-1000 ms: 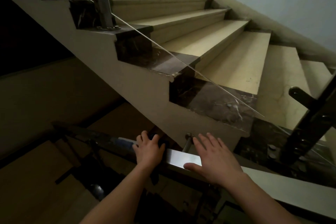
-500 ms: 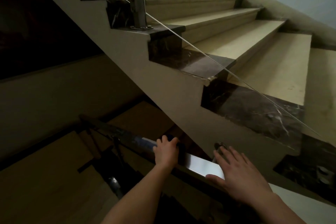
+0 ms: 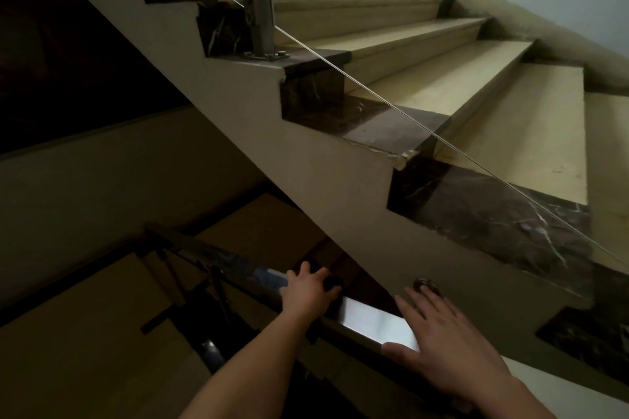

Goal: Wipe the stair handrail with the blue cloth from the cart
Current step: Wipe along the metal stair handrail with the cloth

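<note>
Clutching dark cloth (image 3: 333, 281) (mostly hidden), left hand (image 3: 308, 294) sits on shiny handrail (image 3: 371, 320) near spread right hand (image 3: 446, 347).

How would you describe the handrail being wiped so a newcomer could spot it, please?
Find the beige staircase climbing to the upper right; below its sloping side a flat metal handrail runs down leftward. The left hand grips a dark cloth on it, the right hand lies flat, and the bright shiny patch between them sets it apart.
</note>
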